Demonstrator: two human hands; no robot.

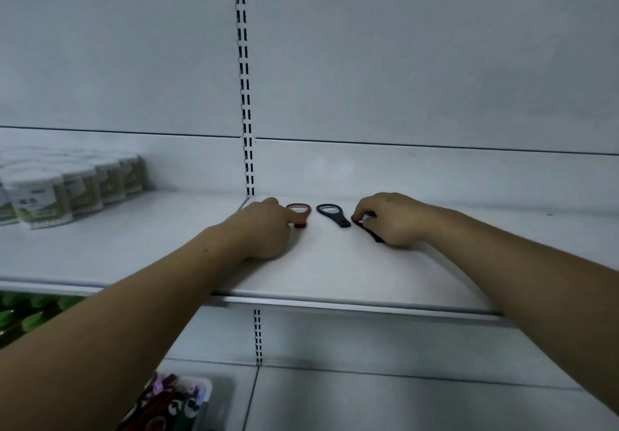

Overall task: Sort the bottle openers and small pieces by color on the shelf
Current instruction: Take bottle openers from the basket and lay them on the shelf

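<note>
A red bottle opener (300, 210) lies flat on the white shelf (321, 273), ring end toward the back wall. My left hand (264, 229) rests on the shelf with a fingertip on the red opener's handle. To its right lies a black bottle opener (332, 214), untouched. My right hand (392, 217) curls its fingers round a second black bottle opener (370, 231), whose handle sticks out under the palm against the shelf.
Several white-and-green packs (67, 189) stand at the shelf's left end. A slotted upright (246, 95) runs up the back wall. On the lower shelf, a clear tray (174, 404) holds several mixed-colour pieces; green items (30, 313) sit at lower left.
</note>
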